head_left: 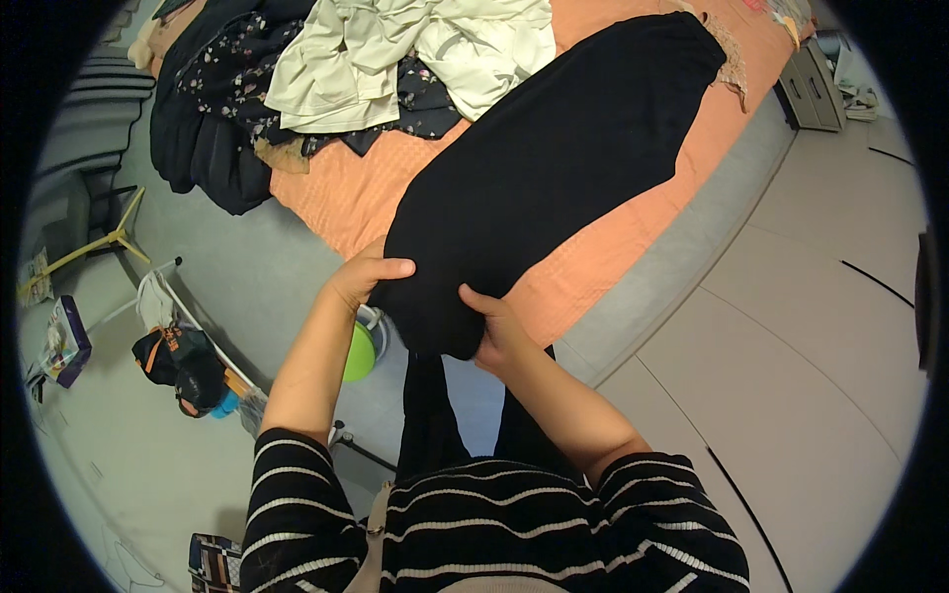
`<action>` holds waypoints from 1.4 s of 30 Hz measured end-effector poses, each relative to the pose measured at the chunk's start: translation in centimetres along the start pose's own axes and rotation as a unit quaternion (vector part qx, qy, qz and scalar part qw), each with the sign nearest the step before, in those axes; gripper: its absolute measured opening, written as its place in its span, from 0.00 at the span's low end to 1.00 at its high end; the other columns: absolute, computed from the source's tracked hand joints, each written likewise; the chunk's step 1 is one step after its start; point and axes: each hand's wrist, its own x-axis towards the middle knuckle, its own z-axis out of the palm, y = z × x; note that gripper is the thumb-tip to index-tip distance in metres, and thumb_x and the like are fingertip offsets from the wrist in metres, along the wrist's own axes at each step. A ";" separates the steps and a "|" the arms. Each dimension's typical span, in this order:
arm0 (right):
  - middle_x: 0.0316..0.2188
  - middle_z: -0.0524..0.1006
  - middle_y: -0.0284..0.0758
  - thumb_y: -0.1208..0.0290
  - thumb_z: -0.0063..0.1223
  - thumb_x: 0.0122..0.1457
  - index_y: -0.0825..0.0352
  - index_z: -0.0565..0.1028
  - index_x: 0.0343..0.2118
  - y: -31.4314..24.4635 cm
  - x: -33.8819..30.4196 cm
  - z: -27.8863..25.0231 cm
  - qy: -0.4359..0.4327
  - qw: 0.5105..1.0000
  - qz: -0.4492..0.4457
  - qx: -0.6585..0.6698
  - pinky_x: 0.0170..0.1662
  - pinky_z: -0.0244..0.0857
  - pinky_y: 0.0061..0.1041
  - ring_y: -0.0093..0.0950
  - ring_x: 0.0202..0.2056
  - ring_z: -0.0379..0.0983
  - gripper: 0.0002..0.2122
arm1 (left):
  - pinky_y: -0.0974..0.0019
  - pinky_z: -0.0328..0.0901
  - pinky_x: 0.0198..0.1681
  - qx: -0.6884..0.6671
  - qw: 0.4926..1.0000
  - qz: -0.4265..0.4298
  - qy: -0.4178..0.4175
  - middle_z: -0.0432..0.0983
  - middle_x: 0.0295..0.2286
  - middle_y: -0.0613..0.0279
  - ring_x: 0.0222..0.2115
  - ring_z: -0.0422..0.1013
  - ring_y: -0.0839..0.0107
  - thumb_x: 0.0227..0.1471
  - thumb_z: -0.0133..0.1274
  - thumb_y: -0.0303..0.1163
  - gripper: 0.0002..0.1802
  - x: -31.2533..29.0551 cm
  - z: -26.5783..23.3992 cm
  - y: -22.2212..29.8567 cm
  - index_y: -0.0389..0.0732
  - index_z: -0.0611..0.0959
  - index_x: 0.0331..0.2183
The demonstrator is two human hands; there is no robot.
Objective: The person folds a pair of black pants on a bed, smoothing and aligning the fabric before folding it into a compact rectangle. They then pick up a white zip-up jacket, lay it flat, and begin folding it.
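A pair of black trousers, seemingly folded lengthwise, stretches diagonally over the orange bedspread. Its near end hangs past the bed's edge between my hands. My left hand grips the left corner of that end, thumb on top and fingers underneath. On the right corner, my right hand holds the cloth the same way, its fingers mostly hidden below the fabric. The far end lies flat near the upper right of the bed, beside a piece of beige lace.
Cream clothing and a dark floral garment are heaped at the bed's far left. A green basin is below my left hand. A rack with a black bag stands left. A small drawer cabinet is at far right.
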 end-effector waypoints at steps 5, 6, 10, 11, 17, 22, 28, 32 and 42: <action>0.53 0.68 0.43 0.64 0.56 0.56 0.70 0.63 0.55 0.4 -1.8 1.0 -0.021 0.999 -0.032 0.038 0.58 0.57 0.38 0.40 0.53 0.65 0.26 | 0.67 0.60 0.52 -0.015 0.998 0.019 -0.053 0.71 0.47 0.52 0.47 0.68 0.64 0.39 0.62 0.41 0.41 -1.9 -1.0 0.1 0.31 0.69 0.52; 0.53 0.67 0.43 0.63 0.55 0.57 0.70 0.62 0.56 0.3 -1.6 0.9 0.046 0.999 -0.027 -0.004 0.58 0.58 0.39 0.41 0.54 0.64 0.27 | 0.67 0.61 0.51 0.012 0.999 0.005 -0.031 0.71 0.47 0.52 0.47 0.68 0.64 0.38 0.63 0.41 0.41 -2.6 -1.1 0.7 0.31 0.69 0.53; 0.45 0.70 0.38 0.64 0.52 0.59 0.66 0.64 0.49 2.0 1.5 -5.0 0.207 0.964 0.033 -0.161 0.53 0.61 0.40 0.35 0.49 0.66 0.18 | 0.64 0.64 0.44 0.283 0.944 -0.097 0.138 0.74 0.41 0.55 0.42 0.70 0.66 0.37 0.65 0.41 0.38 -4.2 -7.4 -1.7 0.32 0.71 0.48; 0.43 0.70 0.37 0.66 0.51 0.59 0.65 0.65 0.47 2.3 1.4 -5.6 0.244 0.943 0.038 -0.223 0.51 0.62 0.37 0.33 0.46 0.67 0.16 | 0.64 0.65 0.42 0.369 0.897 -0.133 0.203 0.75 0.39 0.56 0.40 0.71 0.66 0.37 0.66 0.41 0.36 -4.7 -10.3 -4.1 0.33 0.71 0.46; 0.27 0.71 0.32 0.71 0.49 0.59 0.64 0.70 0.36 5.2 2.2 -10.9 0.249 0.885 -0.017 -0.394 0.36 0.71 0.26 0.23 0.28 0.70 0.04 | 0.64 0.66 0.36 0.337 0.774 -0.002 0.536 0.73 0.30 0.60 0.30 0.70 0.67 0.37 0.68 0.41 0.33 -6.5 -18.4 -17.0 0.38 0.70 0.42; 0.31 0.72 0.31 0.73 0.49 0.58 0.64 0.71 0.38 4.1 4.0 -9.5 0.154 0.883 -0.012 -0.442 0.33 0.65 0.22 0.24 0.30 0.70 0.06 | 0.62 0.67 0.43 0.165 0.860 0.142 0.461 0.72 0.35 0.54 0.33 0.70 0.64 0.35 0.69 0.35 0.32 -2.7 -11.6 -20.1 0.37 0.72 0.42; 0.39 0.74 0.38 0.76 0.53 0.55 0.66 0.71 0.42 2.7 7.2 -0.9 0.059 0.626 -0.221 -0.745 0.40 0.69 0.28 0.31 0.35 0.74 0.11 | 0.63 0.64 0.44 0.404 0.836 0.016 0.371 0.72 0.35 0.54 0.35 0.69 0.59 0.33 0.67 0.29 0.20 -2.7 -13.9 -19.7 0.37 0.77 0.32; 0.57 0.62 0.41 0.78 0.51 0.53 0.61 0.69 0.50 -0.2 10.3 3.2 0.014 0.351 -0.396 -0.849 0.45 0.68 0.35 0.42 0.42 0.72 0.19 | 0.66 0.63 0.43 0.389 0.840 0.190 0.326 0.72 0.38 0.55 0.40 0.69 0.62 0.38 0.63 0.29 0.12 -4.8 -15.7 -17.5 0.36 0.76 0.23; 0.57 0.61 0.45 0.72 0.55 0.51 0.64 0.69 0.51 -3.6 11.3 5.2 0.028 0.319 -0.427 -0.845 0.50 0.66 0.36 0.44 0.51 0.67 0.21 | 0.59 0.64 0.50 -0.219 0.894 0.102 0.378 0.70 0.47 0.55 0.47 0.68 0.63 0.46 0.59 0.29 0.31 -1.5 -14.2 -17.6 0.40 0.67 0.52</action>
